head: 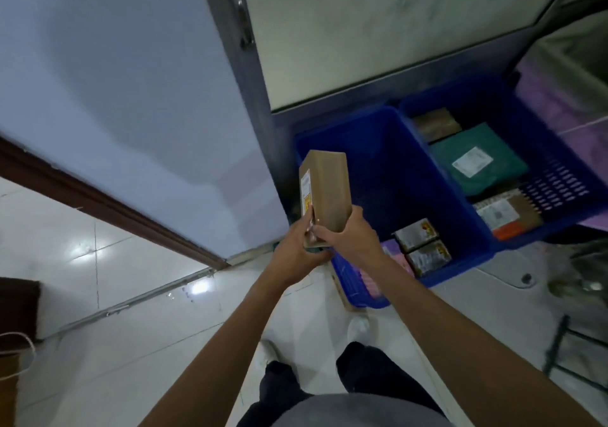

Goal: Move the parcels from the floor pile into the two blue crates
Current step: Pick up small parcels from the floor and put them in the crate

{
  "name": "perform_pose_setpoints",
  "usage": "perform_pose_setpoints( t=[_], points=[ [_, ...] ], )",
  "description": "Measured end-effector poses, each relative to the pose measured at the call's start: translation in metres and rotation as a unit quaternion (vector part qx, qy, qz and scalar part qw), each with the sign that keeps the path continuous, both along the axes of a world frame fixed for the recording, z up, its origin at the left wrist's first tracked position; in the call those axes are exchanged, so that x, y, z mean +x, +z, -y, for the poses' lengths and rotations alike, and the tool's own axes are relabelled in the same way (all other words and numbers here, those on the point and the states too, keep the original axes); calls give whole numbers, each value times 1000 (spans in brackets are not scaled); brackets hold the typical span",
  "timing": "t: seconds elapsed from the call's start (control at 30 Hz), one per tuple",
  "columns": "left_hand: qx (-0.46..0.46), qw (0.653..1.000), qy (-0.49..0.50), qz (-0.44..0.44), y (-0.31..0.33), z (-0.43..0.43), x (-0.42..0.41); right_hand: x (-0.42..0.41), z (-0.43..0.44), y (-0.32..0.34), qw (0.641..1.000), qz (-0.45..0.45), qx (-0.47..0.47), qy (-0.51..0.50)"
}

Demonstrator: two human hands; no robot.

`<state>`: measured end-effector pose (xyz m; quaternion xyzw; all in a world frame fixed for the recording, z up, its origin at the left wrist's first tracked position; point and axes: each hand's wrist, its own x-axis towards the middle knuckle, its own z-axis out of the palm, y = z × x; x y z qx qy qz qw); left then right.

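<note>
Both your arms are stretched fwd; your left hand (296,245) and right hand (345,234) are clamped on the lower end of a brown cardboard parcel (324,193), held upright w/ a label on its left face, above the near-left corner of the left blue crate (388,150), next to the right blue crate (559,176)

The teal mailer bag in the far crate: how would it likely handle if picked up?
The teal mailer bag looks soft and creased, so it would probably flop and sag. Its smooth plastic may be slippery. Lying flat, it seems thin and probably light, unlike the stiff cardboard box held in both hands.
</note>
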<state>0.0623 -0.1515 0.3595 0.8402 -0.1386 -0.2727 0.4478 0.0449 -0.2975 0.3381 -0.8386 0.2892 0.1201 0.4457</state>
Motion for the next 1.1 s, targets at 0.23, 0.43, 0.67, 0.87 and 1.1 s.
perform_pose_setpoints(
  t=[0.23, 0.43, 0.67, 0.87, 1.1],
  points=[
    [-4, 999, -33, -4, 7, 62, 7, -8, 64, 16, 999, 25, 16, -44],
    [11, 999, 0, -52, 7, 95, 2, -17, 113, 11, 987, -30, 121, -102],
    [97, 985, 66, -127, 18, 101, 7, -24, 131, 15, 920, 29, 316, -232],
    [-30, 954, 129, -270, 36, 106, 23, -16, 113, 43, 873, 66, 386, -291],
    [-121, 933, 161, -298, 37, 103, 32, -11, 83, 56, 886, 53, 348, -301]
  ],
)
